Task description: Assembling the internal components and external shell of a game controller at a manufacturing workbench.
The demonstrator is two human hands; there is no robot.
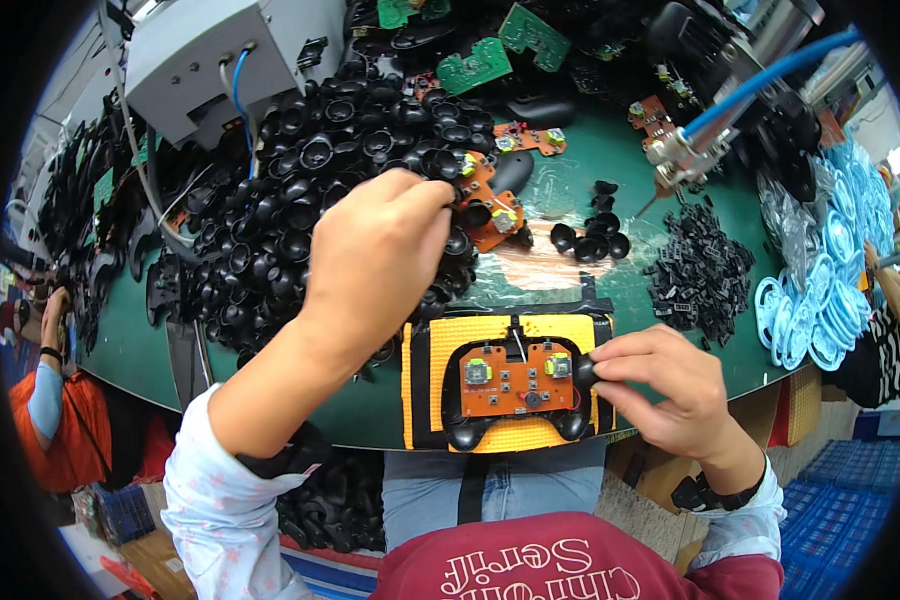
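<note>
In front of me a black game controller shell lies in a yellow padded holder. An orange circuit board with two joystick modules sits inside the shell. My right hand pinches a small round black joystick cap at the shell's right side. My left hand reaches forward over a big heap of black joystick caps, its fingers closed. Whatever those fingertips hold is hidden. Just right of them lies another orange board with joystick modules.
Several loose caps lie mid-table, left of a pile of small black parts. A metal tool with a thin tip hangs above. Light-blue rings lie far right. A grey box and green boards stand at the back.
</note>
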